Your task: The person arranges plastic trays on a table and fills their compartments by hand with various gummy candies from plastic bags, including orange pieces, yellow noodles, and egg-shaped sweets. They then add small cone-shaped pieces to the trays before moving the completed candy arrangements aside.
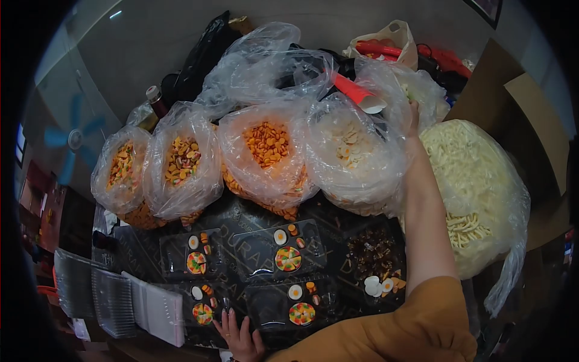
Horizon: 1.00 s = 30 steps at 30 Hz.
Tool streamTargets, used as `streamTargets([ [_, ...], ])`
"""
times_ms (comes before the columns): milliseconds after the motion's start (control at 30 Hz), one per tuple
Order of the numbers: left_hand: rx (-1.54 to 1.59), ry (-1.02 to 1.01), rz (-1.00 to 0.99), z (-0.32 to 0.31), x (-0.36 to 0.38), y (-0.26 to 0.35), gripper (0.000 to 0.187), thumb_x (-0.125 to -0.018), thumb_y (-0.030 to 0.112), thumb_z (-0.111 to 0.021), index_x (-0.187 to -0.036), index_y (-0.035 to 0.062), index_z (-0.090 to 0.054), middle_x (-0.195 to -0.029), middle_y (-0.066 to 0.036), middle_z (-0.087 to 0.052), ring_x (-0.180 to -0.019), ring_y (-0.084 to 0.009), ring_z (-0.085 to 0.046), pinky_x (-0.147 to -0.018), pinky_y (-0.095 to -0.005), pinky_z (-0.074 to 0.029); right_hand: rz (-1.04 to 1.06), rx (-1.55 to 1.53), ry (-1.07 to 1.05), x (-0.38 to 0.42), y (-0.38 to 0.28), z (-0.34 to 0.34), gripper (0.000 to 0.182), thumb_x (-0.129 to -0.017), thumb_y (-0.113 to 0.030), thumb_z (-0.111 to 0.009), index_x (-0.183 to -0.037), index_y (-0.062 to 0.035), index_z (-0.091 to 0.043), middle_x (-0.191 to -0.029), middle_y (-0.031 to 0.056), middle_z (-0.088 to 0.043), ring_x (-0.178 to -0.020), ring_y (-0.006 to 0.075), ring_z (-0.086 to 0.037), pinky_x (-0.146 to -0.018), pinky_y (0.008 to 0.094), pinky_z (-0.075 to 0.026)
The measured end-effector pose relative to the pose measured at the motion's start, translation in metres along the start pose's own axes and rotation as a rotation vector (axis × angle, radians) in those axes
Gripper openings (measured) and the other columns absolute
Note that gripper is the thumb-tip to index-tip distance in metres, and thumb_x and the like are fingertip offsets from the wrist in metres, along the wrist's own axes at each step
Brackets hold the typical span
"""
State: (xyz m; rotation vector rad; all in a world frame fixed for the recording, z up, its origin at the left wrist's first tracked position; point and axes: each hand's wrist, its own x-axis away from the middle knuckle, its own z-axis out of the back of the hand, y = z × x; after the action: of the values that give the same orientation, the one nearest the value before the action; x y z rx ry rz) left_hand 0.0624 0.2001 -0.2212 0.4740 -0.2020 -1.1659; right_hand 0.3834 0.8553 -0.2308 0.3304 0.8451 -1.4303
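Observation:
My right hand [414,118] reaches far back beside a clear bag [422,90] at the rear right; its fingers are hidden behind plastic, so I cannot tell what it grips. My left hand [240,336] rests flat with fingers spread at the near edge, just below a black tray [208,301] of gummy candies. Several black trays hold fried-egg and pizza-shaped gummies, such as the tray [283,247] in the middle. Behind them stand open bags: mixed candy [123,166], mixed candy [183,160], orange pieces [266,143] and pale pieces [350,142].
A large bag of pale strips [476,193] fills the right side. Stacked clear tray lids [114,295] and white packets [158,311] lie at the left front. A cardboard box [525,108] stands at the right rear, a dark bottle [158,101] at the back left.

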Motion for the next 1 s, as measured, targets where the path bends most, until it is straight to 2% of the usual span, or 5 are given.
streamTargets([
  [100,0.002,-0.028,-0.012,0.005,-0.001,0.003,0.033,-0.086,0.021,-0.044,-0.109,-0.0016,-0.051,-0.134,-0.026,-0.035,-0.128,-0.0452,-0.026,-0.104,-0.0619,-0.01,-0.218,-0.539,0.218,-0.022,0.001,0.024,0.035,-0.076,-0.026,-0.063,-0.098,0.0004,-0.058,-0.098,0.0163,-0.059,-0.079,0.0314,-0.061,-0.066,0.0384,-0.048],
  [267,0.022,-0.1,0.021,0.01,0.001,0.001,0.032,-0.084,0.017,-0.046,-0.109,-0.002,-0.051,-0.134,-0.026,-0.035,-0.128,-0.0449,-0.027,-0.104,-0.0618,-0.01,-0.579,-1.028,-0.041,-0.035,-0.04,0.136,0.033,-0.069,-0.003,-0.071,-0.1,-0.002,-0.059,-0.088,0.0068,-0.061,-0.065,0.02,-0.059,-0.055,0.0295,-0.047],
  [567,0.088,0.343,-0.351,-0.008,0.004,-0.031,0.033,-0.078,0.008,-0.055,-0.11,0.0014,-0.054,-0.133,-0.022,-0.039,-0.126,-0.0437,-0.031,-0.105,-0.0569,-0.015,-0.541,-1.669,-0.589,0.075,-0.124,0.267,0.04,-0.084,-0.002,-0.06,-0.121,-0.005,-0.046,-0.106,0.0116,-0.057,-0.076,0.0095,-0.058,-0.043,0.0116,-0.038],
  [767,1.256,-0.036,-0.128,-0.004,-0.043,0.035,0.045,-0.091,0.002,-0.043,-0.135,0.0047,-0.034,-0.133,-0.016,-0.041,-0.118,-0.0243,-0.046,-0.098,-0.0324,-0.038,-0.717,-1.838,-0.805,0.235,-0.23,0.293,0.035,-0.082,-0.002,-0.061,-0.115,-0.0069,-0.049,-0.105,0.0099,-0.059,-0.075,0.0083,-0.056,-0.044,0.0136,-0.038],
  [1000,2.046,-0.087,0.216,-0.004,-0.084,0.034,0.041,-0.095,0.013,-0.044,-0.134,0.0077,-0.033,-0.114,-0.011,-0.053,-0.098,-0.0198,-0.056,-0.089,-0.0345,-0.046,-0.71,-1.895,-0.889,0.35,-0.313,0.283,0.026,-0.079,0.003,-0.063,-0.103,-0.0051,-0.058,-0.1,0.0065,-0.061,-0.073,0.008,-0.057,-0.046,0.0148,-0.037],
])
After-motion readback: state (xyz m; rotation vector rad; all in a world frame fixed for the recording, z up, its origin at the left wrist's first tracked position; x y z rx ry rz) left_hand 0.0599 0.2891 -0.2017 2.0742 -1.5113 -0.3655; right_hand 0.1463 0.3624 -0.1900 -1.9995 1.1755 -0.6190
